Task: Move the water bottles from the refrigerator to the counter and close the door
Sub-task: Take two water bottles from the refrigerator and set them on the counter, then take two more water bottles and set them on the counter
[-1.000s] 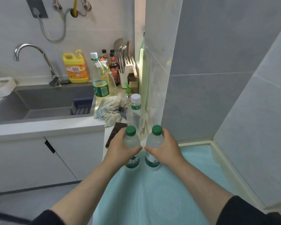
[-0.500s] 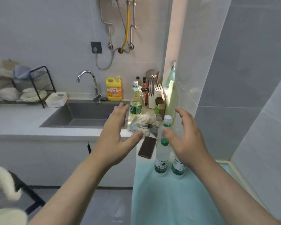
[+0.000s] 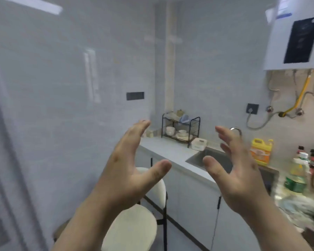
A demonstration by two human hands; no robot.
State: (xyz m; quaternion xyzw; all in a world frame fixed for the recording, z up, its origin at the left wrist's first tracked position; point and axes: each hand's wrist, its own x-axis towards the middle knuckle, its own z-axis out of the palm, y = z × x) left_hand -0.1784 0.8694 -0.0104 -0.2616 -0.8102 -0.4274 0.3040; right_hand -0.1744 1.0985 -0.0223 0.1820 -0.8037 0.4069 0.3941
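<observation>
My left hand [image 3: 129, 169] and my right hand [image 3: 237, 171] are both raised in front of me, fingers spread, holding nothing. They float above a white chair and the grey counter [image 3: 170, 153], touching neither. No water bottle from the task shows in the head view, and no refrigerator or its door is visible. The frame is blurred by head motion.
A white padded chair [image 3: 134, 227] stands below my hands beside white cabinets [image 3: 192, 196]. The counter holds a sink [image 3: 210, 158], a black dish rack [image 3: 181, 129], a yellow detergent jug [image 3: 261, 151], and an oil bottle [image 3: 295, 176] with crumpled cloth at the right. A tiled wall fills the left.
Both hands let go of the two green-capped bottles, which stood on the blue-green surface, and rose open. My view swung left, so the bottles left the frame.
</observation>
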